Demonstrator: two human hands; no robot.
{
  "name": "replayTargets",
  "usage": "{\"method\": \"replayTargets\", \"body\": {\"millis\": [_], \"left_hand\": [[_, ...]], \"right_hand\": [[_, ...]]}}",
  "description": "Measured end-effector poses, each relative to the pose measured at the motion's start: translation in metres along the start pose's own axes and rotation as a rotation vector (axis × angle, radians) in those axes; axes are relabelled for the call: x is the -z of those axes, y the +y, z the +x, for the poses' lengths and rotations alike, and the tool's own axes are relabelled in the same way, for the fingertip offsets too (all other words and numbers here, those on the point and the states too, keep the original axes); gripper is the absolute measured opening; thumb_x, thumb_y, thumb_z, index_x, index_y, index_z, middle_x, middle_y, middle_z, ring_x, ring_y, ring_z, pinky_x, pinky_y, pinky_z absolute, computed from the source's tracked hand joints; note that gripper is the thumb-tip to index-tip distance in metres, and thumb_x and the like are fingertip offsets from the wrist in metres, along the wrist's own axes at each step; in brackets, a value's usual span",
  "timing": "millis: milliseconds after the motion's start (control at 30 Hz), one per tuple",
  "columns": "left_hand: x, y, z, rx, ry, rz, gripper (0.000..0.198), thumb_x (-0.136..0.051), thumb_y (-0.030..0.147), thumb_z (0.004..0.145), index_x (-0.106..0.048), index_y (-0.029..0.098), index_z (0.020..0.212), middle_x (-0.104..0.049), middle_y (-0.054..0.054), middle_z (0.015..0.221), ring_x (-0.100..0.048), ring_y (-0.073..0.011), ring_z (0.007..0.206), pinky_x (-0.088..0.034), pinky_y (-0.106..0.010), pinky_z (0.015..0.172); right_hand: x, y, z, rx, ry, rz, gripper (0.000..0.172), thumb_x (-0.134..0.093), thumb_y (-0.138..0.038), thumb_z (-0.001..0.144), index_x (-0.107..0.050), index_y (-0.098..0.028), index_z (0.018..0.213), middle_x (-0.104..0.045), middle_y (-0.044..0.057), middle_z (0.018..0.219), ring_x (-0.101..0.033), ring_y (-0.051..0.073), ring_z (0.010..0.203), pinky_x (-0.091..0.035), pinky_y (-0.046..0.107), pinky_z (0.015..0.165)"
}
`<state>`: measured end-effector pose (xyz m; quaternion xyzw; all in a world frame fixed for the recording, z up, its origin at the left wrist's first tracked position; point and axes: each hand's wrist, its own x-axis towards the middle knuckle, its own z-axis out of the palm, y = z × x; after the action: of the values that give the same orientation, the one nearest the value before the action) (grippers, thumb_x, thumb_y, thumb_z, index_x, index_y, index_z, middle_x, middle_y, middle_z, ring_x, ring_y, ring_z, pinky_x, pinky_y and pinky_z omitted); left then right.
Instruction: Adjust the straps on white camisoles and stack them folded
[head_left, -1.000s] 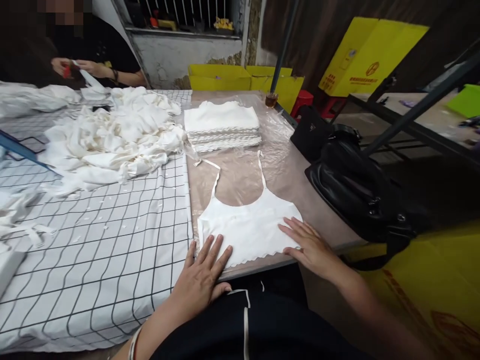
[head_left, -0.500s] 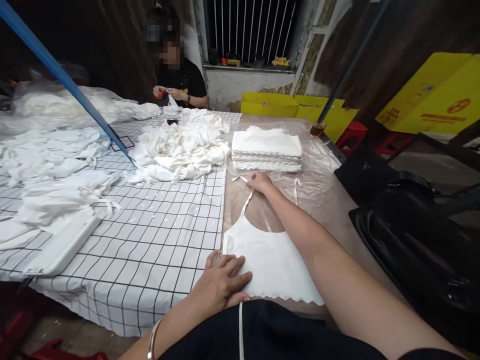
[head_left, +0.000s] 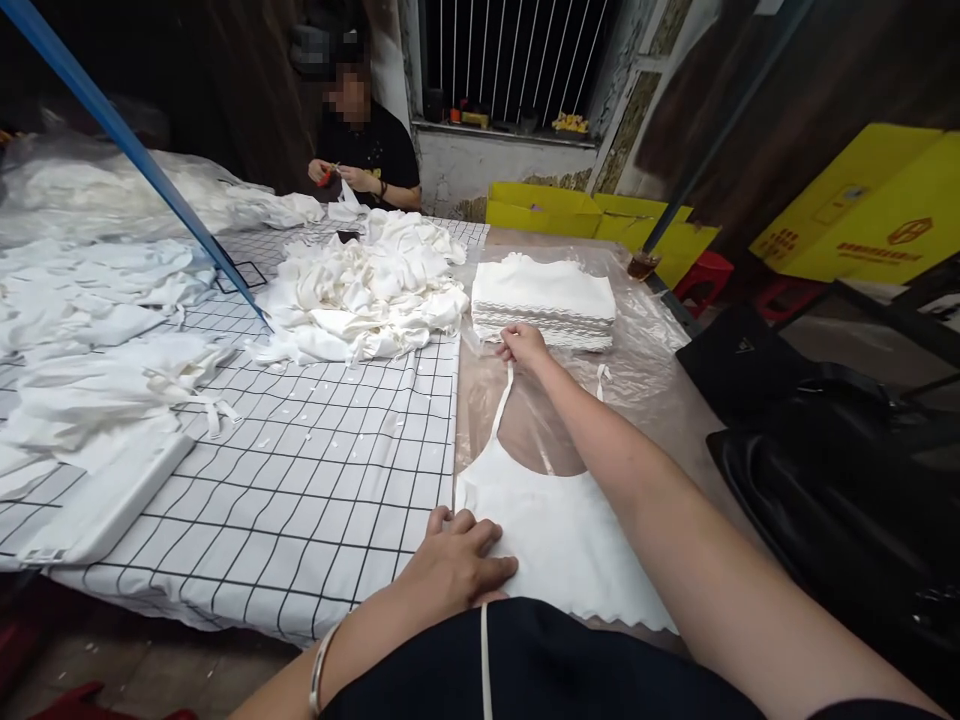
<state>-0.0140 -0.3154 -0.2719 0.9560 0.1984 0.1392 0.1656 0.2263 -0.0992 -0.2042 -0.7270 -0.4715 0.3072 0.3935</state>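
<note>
A white halter top (head_left: 570, 530) lies flat on the plastic-covered table (head_left: 660, 390) in front of me. My left hand (head_left: 457, 565) rests flat on its lower left corner, fingers spread. My right hand (head_left: 523, 345) reaches far forward and pinches the end of the top's left strap (head_left: 501, 405), pulling it straight. The right strap (head_left: 602, 380) lies loose. Just beyond my right hand is a neat stack of folded white tops (head_left: 544, 300).
A heap of loose white garments (head_left: 367, 295) lies on the checked cloth (head_left: 315, 480). More white cloth (head_left: 90, 330) is at left, under a blue bar (head_left: 142, 165). Another person (head_left: 360, 140) works at the far end. Black bags (head_left: 840, 480) sit right; yellow boxes (head_left: 862, 210) behind.
My right hand left the top's lower hem, reached forward to the left strap and now pinches it taut. My left hand stayed on the hem's left corner. My view shifted left.
</note>
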Motion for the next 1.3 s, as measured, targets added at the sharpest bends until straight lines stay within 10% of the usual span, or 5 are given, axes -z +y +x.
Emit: {"method": "replayTargets", "body": {"millis": [267,533,667,967,1300], "left_hand": [[0.079,0.000,0.050,0.456,-0.018,-0.859,0.043,-0.049,0.049,0.093,-0.071,0.014,0.081,-0.069,-0.008,0.081,-0.061,-0.0192,0.074,-0.045,-0.032,0.072],[0.070,-0.019,0.110,0.832,0.041,-2.036,0.041,-0.042,0.041,0.099,-0.064,0.010,0.084,-0.071,-0.011,0.081,-0.069,-0.0177,0.073,-0.056,-0.035,0.081],[0.070,-0.015,0.114,0.896,0.131,-1.986,0.016,-0.049,0.013,0.094,-0.063,0.010,0.088,-0.072,-0.012,0.093,-0.071,-0.0191,0.089,-0.054,-0.039,0.094],[0.071,-0.031,0.128,0.831,0.123,-1.721,0.013,-0.051,0.019,0.093,-0.061,0.012,0.090,-0.072,-0.011,0.094,-0.070,-0.0172,0.087,-0.053,-0.038,0.091],[0.047,-0.008,0.078,0.496,-0.084,-0.130,0.023,-0.070,0.037,0.080,-0.065,0.015,0.087,-0.069,-0.009,0.094,-0.057,-0.0273,0.094,-0.036,-0.042,0.085]], "right_hand": [[0.056,-0.019,-0.079,-0.039,-0.219,0.736,0.017,-0.068,-0.021,0.083,-0.052,-0.019,0.077,-0.071,0.001,0.074,-0.068,0.010,0.067,-0.056,0.020,0.066],[0.072,0.013,-0.221,-0.179,-0.680,0.646,0.040,-0.081,-0.032,0.075,-0.051,-0.020,0.097,-0.076,0.004,0.085,-0.072,0.016,0.079,-0.058,0.032,0.078],[0.073,0.039,-0.247,-0.351,-0.642,0.606,0.048,-0.082,-0.037,0.072,-0.054,-0.020,0.106,-0.076,0.006,0.088,-0.072,0.015,0.077,-0.057,0.032,0.079],[0.082,0.056,-0.236,-0.377,-0.636,0.471,0.039,-0.085,-0.048,0.063,-0.071,-0.013,0.074,-0.064,0.000,0.060,-0.054,0.006,0.051,-0.040,0.018,0.047],[0.092,0.056,-0.200,-0.182,-0.233,0.522,0.038,-0.089,-0.042,0.053,-0.066,-0.018,0.071,-0.061,-0.001,0.065,-0.054,0.009,0.058,-0.041,0.023,0.054]]}}
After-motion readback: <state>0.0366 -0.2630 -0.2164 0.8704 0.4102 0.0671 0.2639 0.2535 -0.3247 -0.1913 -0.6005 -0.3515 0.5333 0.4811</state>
